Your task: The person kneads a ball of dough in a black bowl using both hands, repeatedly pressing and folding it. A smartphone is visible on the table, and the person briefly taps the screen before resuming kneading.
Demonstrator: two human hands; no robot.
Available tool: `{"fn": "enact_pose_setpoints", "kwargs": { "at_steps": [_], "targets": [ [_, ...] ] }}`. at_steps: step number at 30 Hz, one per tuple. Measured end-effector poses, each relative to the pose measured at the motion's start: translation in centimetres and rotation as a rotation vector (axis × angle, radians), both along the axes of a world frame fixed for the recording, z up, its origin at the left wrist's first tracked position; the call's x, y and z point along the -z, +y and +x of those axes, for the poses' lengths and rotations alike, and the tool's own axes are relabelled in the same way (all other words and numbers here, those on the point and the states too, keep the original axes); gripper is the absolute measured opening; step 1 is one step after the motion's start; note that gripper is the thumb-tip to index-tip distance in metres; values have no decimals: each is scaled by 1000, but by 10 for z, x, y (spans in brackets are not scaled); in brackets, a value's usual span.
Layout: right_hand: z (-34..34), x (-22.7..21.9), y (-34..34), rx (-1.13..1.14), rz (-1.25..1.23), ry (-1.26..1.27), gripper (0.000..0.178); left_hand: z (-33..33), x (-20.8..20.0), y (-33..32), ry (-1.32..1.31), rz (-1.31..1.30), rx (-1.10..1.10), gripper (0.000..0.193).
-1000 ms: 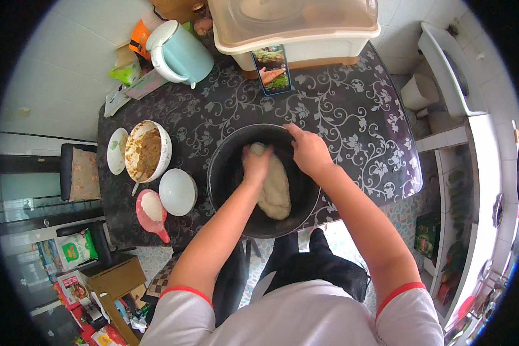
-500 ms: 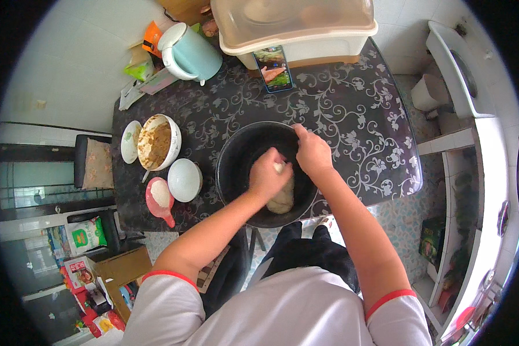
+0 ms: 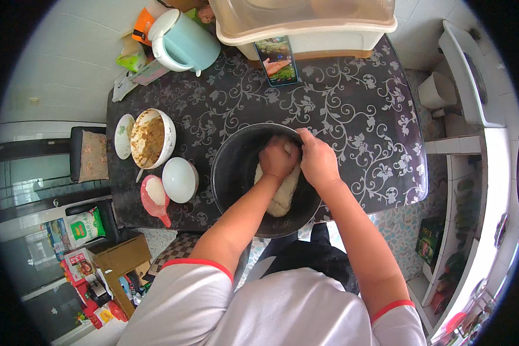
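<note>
Paste (image 3: 154,134), brown and thick, coats a mixing bowl (image 3: 169,144) well left of the black pot (image 3: 232,190), with a pink scoop (image 3: 159,211) of flour (image 3: 154,188) and a white bowl (image 3: 180,180) nearer the pot on that same side. Inside the pot, the left hand (image 3: 279,157) curls around the upper end of a long pale dough (image 3: 281,196), which lies against the pot's bottom, and the right hand (image 3: 319,159) clasps the pot's right-hand rim.

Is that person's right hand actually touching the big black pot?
Touching. The head view shows the right hand curled over the black pot at its upper-right edge, with no gap between them.
</note>
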State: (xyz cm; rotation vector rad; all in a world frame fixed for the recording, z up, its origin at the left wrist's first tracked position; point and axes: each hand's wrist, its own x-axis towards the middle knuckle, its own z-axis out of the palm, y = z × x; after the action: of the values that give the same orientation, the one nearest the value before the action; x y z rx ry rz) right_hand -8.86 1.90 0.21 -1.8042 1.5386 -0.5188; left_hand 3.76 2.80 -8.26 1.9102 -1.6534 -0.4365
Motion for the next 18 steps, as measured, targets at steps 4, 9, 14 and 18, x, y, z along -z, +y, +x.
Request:
{"fn": "enact_pose_setpoints", "kwargs": {
  "at_steps": [4,9,14,18],
  "targets": [
    [-1,5,-2,3,-26,48,37,9,11,-10,-49,7,83,18],
    [3,6,-9,49,-73,59,37,13,1,-18,35,32,80,19],
    [5,-8,-12,38,10,107,40,25,-55,0,53,159,291,24],
    [6,-2,-12,2,-17,111,42,24,-86,33,-217,-37,594,34]
  ]
}}
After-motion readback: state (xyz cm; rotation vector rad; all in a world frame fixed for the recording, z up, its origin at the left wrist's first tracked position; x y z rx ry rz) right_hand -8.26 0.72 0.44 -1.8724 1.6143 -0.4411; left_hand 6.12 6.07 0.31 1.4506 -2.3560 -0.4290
